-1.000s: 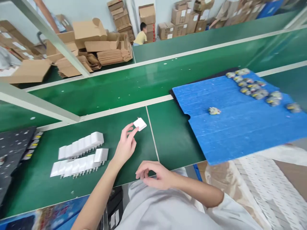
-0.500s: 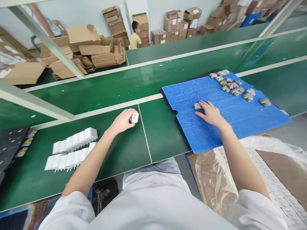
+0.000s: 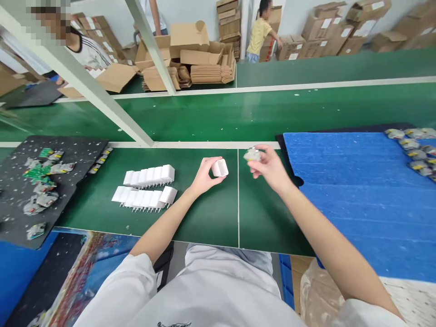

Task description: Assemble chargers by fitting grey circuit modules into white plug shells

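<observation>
My left hand (image 3: 206, 176) is closed around a white plastic charger housing (image 3: 220, 168), its hollow open end facing right. Across from it, my right hand (image 3: 270, 168) pinches a small circuit board assembly (image 3: 252, 155), greyish with a bit of yellow and slightly blurred. A short gap separates the board from the housing, both above the green bench (image 3: 211, 218). Left of my left hand stand two rows of white plug chargers, a back row (image 3: 149, 176) and a front row (image 3: 145, 198), with metal prongs showing along their lower side.
A blue sheet (image 3: 344, 195) at right carries several circuit board assemblies (image 3: 417, 154). More boards (image 3: 42, 181) lie on a black sheet (image 3: 81, 154) at left. A white post (image 3: 112, 109) rises beyond the bench. Cardboard boxes (image 3: 190, 54) and people (image 3: 260, 34) are behind.
My right hand has lifted a circuit board assembly off the blue sheet and brought it left, near the housing. The housing now shows its hollow end. The view has swung left.
</observation>
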The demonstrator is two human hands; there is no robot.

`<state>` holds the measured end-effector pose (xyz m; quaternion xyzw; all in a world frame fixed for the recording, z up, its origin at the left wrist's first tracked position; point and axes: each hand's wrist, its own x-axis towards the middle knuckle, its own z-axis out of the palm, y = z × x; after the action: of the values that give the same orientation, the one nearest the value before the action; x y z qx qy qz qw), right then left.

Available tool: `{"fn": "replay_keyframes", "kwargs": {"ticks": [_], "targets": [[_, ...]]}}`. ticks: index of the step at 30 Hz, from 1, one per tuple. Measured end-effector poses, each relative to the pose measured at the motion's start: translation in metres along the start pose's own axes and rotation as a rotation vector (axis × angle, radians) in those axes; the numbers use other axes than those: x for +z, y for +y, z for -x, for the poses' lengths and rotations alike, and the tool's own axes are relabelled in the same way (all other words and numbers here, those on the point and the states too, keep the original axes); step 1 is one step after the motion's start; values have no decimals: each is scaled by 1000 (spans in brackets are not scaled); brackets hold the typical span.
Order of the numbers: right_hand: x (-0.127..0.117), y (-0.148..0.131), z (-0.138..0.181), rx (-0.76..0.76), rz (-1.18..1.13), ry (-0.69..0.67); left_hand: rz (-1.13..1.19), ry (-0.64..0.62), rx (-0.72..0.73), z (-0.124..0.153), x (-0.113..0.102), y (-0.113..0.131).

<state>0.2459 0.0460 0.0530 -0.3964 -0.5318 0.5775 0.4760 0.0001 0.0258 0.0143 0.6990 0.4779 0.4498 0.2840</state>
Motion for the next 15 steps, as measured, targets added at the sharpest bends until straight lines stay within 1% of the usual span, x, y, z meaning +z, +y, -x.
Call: {"fn": "replay_keyframes", "kwargs": {"ticks": [2, 4, 7, 9, 11, 15], "targets": [[31, 18, -11, 36, -107, -84, -37, 37, -32, 1, 1, -14], [45, 38, -14, 61, -174, -110, -54, 52, -39, 1, 1, -24], [45, 61, -6, 61, -170, -115, -57, 17, 6, 2, 2, -32], [41, 69, 2, 33, -79, -136, -62, -34, 61, 3, 3, -34], [40, 73, 10, -27, 47, -148, -89, -77, 131, 4, 5, -36], [42, 76, 20, -191, 297, -94, -165, -106, 274, 6, 7, -38]]}}
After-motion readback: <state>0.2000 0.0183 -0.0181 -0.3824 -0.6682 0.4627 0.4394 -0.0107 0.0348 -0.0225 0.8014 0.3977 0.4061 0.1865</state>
